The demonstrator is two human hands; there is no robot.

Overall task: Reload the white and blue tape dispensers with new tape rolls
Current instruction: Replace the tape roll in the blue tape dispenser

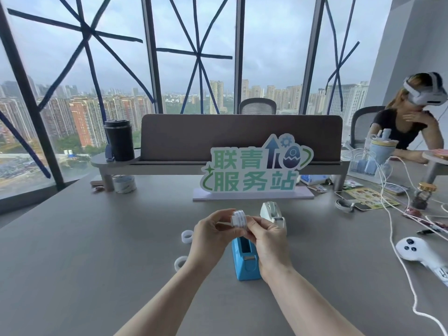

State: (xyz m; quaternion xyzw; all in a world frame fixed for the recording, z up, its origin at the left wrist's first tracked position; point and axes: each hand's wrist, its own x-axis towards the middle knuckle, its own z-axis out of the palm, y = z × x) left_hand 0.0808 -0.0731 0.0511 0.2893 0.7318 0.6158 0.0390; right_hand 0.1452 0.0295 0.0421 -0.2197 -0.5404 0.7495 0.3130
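Status: early. Left hand and right hand pinch one tape roll together above the blue dispenser, its slot seemingly bare; white dispenser behind, contents unclear; two spare rolls on the table

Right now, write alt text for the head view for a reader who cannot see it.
Two hands, left hand and right hand, hold a white tape roll above an open blue tape dispenser on a grey table. A white dispenser stands just behind, and two loose tape rolls lie to the left.
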